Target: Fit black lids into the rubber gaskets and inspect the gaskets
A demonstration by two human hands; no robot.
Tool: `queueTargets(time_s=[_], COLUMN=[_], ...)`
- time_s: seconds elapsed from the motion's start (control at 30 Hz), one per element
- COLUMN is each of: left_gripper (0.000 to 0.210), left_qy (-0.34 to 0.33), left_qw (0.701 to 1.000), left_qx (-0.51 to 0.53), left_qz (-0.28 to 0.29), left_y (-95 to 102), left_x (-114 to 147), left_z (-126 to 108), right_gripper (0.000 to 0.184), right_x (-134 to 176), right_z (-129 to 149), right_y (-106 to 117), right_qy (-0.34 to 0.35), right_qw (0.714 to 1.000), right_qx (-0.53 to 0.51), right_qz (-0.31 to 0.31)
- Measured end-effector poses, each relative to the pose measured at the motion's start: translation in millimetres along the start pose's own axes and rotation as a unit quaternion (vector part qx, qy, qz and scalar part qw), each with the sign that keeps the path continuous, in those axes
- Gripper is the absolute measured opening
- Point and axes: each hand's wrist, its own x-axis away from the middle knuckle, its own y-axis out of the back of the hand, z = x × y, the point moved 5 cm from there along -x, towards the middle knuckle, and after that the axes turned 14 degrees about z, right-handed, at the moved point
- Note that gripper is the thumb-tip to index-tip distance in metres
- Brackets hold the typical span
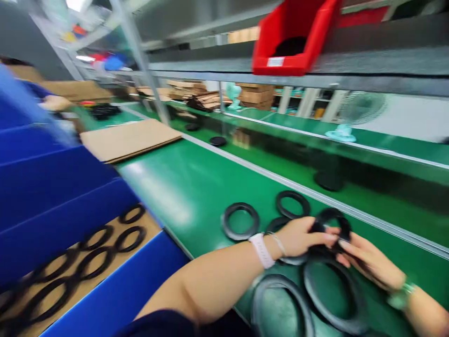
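Both hands grip a black ring (329,213), raised a little above the green tabletop (196,178). My left hand (302,235) is closed on its near left side, thumb and fingers pinched. On the other side, the fingers of my right hand (372,260) are closed round the same ring; some fingertips are hidden behind it. Several more black rings lie about the hands: one ring (227,222) at the left, another (304,202) behind, and two larger-looking ones, a ring (257,304) and a ring (358,304), nearest me. My left forearm partly covers others.
At left, a blue bin (115,281) holds several black rings on a cardboard sheet (147,228). Flat cardboard (133,138) lies on the far table. A metal rail (259,171) runs behind the rings. Overhead sits a red bin (280,68). A person's arm (56,103) shows far left.
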Motion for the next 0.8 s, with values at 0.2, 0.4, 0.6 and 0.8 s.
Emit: queueTargets(time_s=[0.2, 0.4, 0.6, 0.8], left_gripper=[0.026, 0.042, 0.056, 0.048], left_qy=[-0.006, 0.055, 0.068, 0.079], left_qw=[1.0, 0.998, 0.996, 0.994], left_qx=[0.015, -0.029, -0.054, -0.07], left_qz=[0.014, 0.001, 0.002, 0.021], left_y=[-2.9, 1.7, 4.5, 3.4], left_x=[-4, -9, -14, -19], left_z=[2, 2, 8, 16], right_gripper=[0.066, 0.072, 0.072, 0.057], right_x=[-11, -18, -16, -6], right_z=[-6, -14, -16, -11], right_y=[5, 16, 16, 99], right_qy=[-0.01, 0.016, 0.038, 0.07], right_qw=[0.981, 0.972, 0.965, 0.968], right_qx=[-0.191, -0.222, -0.241, -0.231], right_qz=[0.038, 0.073, 0.097, -0.072])
